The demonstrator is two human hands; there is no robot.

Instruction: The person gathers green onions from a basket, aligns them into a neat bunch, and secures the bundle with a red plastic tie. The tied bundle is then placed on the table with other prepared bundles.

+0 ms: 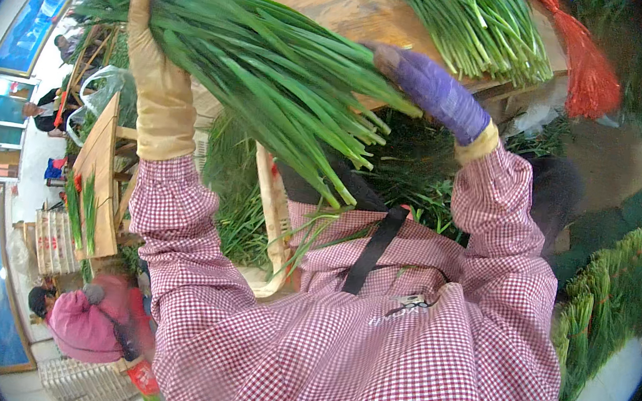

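My left hand, in a beige rubber glove, is closed around the leafy part of a thick bunch of garlic chives. The bunch is held up at a slant, with its pale cut ends hanging down and to the right. My right hand, in a purple knitted glove over a yellow cuff, is at the upper stems of the same bunch. Its fingers are partly hidden, so their grip does not show. A few loose chive stalks lie on my checked smock.
Beyond my hands is a wooden table with another chive bunch and red ties. Bundled chives stand at right; loose ones lie below by a pale frame. Other people, including one in pink, are at left.
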